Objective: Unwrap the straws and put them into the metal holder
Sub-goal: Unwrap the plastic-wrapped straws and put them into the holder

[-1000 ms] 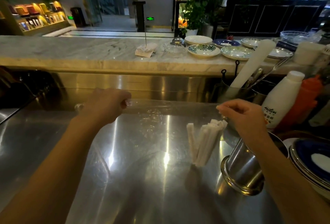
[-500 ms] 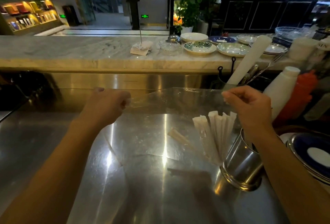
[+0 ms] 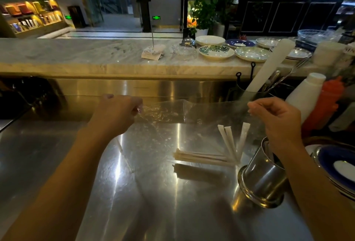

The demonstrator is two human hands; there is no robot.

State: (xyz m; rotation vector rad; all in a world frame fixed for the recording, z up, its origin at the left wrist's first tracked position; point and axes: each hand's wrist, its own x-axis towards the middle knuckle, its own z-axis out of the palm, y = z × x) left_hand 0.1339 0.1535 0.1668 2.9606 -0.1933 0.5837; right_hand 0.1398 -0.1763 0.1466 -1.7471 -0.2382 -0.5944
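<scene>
Steel counter (image 3: 134,192) — three leaning straws (image 3: 229,142), one holder (image 3: 263,179).

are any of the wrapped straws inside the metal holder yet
No, the wrapped straws lie and lean on the steel counter, left of the metal holder.

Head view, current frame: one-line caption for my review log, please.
Left hand and right hand stretch clear plastic wrap above paper-sleeved straws beside the metal holder.

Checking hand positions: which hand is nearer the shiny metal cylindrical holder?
Right. The right hand hangs just above the shiny metal cylindrical holder; the left hand is far across the counter.
</scene>
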